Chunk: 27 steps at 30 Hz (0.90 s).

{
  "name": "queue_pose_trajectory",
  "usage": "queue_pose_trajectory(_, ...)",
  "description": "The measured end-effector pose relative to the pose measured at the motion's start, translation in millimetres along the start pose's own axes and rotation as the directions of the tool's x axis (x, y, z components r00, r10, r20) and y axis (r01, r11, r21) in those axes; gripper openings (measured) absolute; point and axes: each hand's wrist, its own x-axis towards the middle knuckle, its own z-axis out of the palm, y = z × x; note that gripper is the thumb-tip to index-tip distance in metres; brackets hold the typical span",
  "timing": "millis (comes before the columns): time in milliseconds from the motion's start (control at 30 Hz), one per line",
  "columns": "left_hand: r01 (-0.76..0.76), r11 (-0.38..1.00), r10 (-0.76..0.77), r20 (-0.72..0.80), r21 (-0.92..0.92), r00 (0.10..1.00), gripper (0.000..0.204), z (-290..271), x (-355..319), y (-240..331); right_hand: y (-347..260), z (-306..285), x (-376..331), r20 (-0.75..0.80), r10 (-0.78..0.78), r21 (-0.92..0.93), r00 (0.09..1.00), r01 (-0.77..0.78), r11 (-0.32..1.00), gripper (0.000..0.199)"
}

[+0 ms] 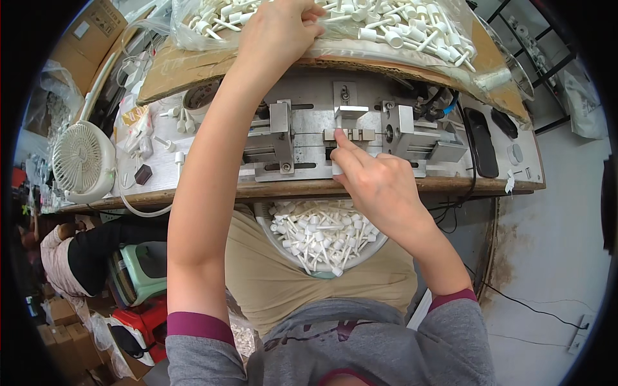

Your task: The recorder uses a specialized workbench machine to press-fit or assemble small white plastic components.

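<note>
My left hand [283, 32] is over the heap of white plastic stems with round caps [412, 29] at the top edge. Its fingers are bent and slightly apart among the nearest pieces, with part of the hand cut off by the picture's edge. My right hand [376, 183] is at the metal fixture [277, 138]. Its index fingertip presses on the small slotted block [360, 135] in the middle. Under the bent fingers a bit of a white plastic piece [337, 168] shows, held low beside the block; most of it is hidden.
A tub of white capped stems [322, 235] sits between my legs below the bench edge. Cardboard [193, 74] carries the upper heap. At left stands a small white fan [84, 161]; a black phone [479, 141] lies right of the fixture. Another person [71, 257] is at far left.
</note>
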Motion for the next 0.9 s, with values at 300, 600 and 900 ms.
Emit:
queue_pose_trajectory(300, 0.028, 0.976, -0.044, -0.069, -0.216, 0.997, 0.019, -24, -39, 14, 1, -9, 1, 0.099, 0.039, 0.078, 0.994, -0.046, 0.996, 0.027)
queue_pose_trajectory(600, -0.075, 0.916, 0.127, 0.108, -0.394, 0.986, 0.029, -35, -136, 35, 84, -88, 71, -0.378, -0.107, -0.354, 0.92, -0.037, 0.935, 0.027)
queue_pose_trajectory(900, -0.153, 0.987, 0.158, 0.163, -0.043, 0.974, 0.022, 18, -178, 32, 138, -61, 161, 0.261, 0.258, -0.489, 0.93, -0.103, 0.866, 0.022)
